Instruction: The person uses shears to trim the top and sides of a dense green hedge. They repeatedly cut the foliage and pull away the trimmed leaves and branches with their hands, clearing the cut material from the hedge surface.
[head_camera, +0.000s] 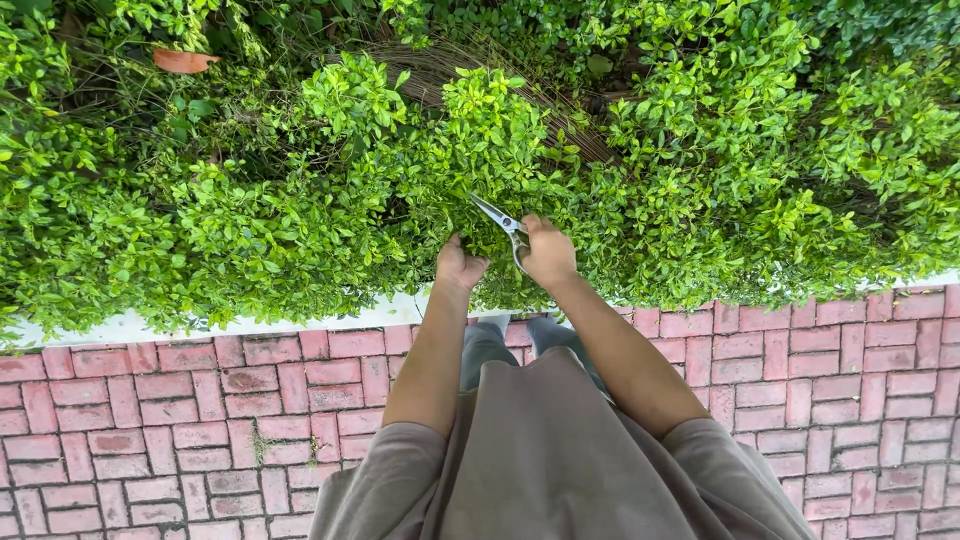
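Shears (502, 226): metal garden shears, blades pointing up and left into the leaves, handles hidden inside the right fist, just above the white kerb.
Right hand (548, 252): wrapped tight round the shear handles, knuckles toward the camera, forearm reaching up from the lower right.
Left hand (458, 265): curled into a loose fist at the hedge face, just beside the right hand; whether it pinches a twig or leaves I cannot tell.
Hedge (300, 200): dense bed of small bright green leaves filling the upper half.
Kerb (250, 324): pale strip holding the planting, running along the hedge foot.
Paving (150, 420): red brick below the kerb.
Brown leaf (182, 60): lying in the hedge, upper left.
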